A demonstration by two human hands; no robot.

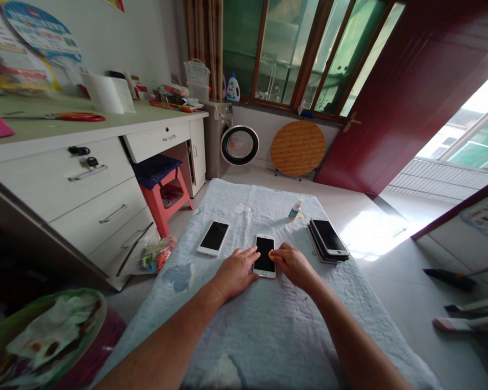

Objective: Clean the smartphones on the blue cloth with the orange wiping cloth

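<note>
A white-framed smartphone (pixel 265 262) with a dark screen lies face up on the cloth-covered table. My left hand (pixel 236 272) holds it steady from the left, fingertips on its upper left edge and thumb near its lower left corner. From the other side, my right hand (pixel 291 262) pinches a small orange piece (pixel 271 255) against the right part of the screen; most of that piece is hidden by the fingers. Another white smartphone (pixel 214 237) lies face up to the left. At the right sits a stack of smartphones (pixel 328 238), and a small spray bottle (pixel 294 211) stands behind.
A pale blue cloth (pixel 244 325) covers the table. Left are a desk (pixel 146 130) with drawers, a red stool (pixel 162 189) and a waste basket (pixel 101 314). Further back are a washing machine (pixel 217 135) with its door swung out and a round wooden tabletop (pixel 298 147).
</note>
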